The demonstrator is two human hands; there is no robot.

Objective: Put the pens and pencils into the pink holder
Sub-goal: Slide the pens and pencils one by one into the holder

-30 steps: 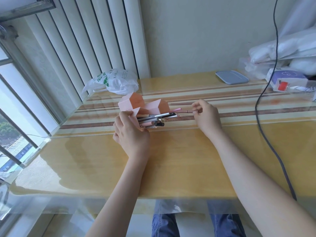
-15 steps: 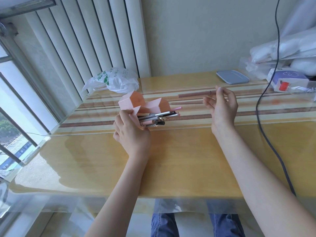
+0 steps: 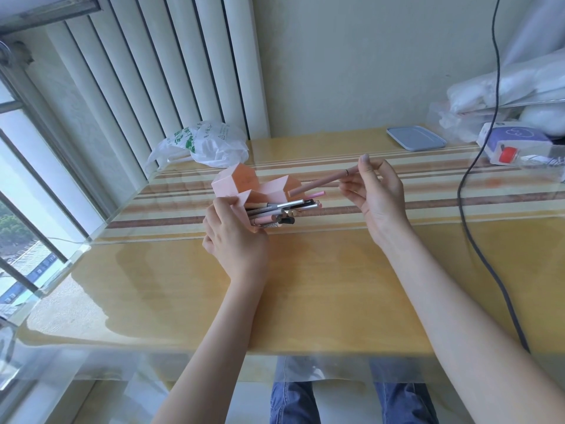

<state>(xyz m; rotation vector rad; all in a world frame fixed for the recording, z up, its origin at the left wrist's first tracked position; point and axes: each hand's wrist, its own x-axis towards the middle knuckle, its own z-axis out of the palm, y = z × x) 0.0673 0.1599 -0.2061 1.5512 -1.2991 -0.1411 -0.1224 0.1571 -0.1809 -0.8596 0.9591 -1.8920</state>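
Observation:
The pink holder (image 3: pixel 244 185), made of angular compartments, lies tipped on its side on the table with its openings facing right. My left hand (image 3: pixel 235 240) grips its near compartment, which is filled with several pens and pencils (image 3: pixel 281 212) sticking out to the right. My right hand (image 3: pixel 376 194) holds a pink pencil (image 3: pixel 321 182) by its right end, slanted down to the left. The pencil's left tip hovers at the mouth of the holder's right compartment.
A white plastic bag (image 3: pixel 208 142) lies behind the holder. A grey-blue tray (image 3: pixel 415 137) and a boxed item (image 3: pixel 516 145) sit at the back right. A dark cable (image 3: pixel 477 240) runs down the table's right side. A window and its glass ledge are on the left.
My right hand picked the pink pencil up off the table, lifted it, then brought its tip down and left toward the holder's opening. My left hand kept hold of the holder.

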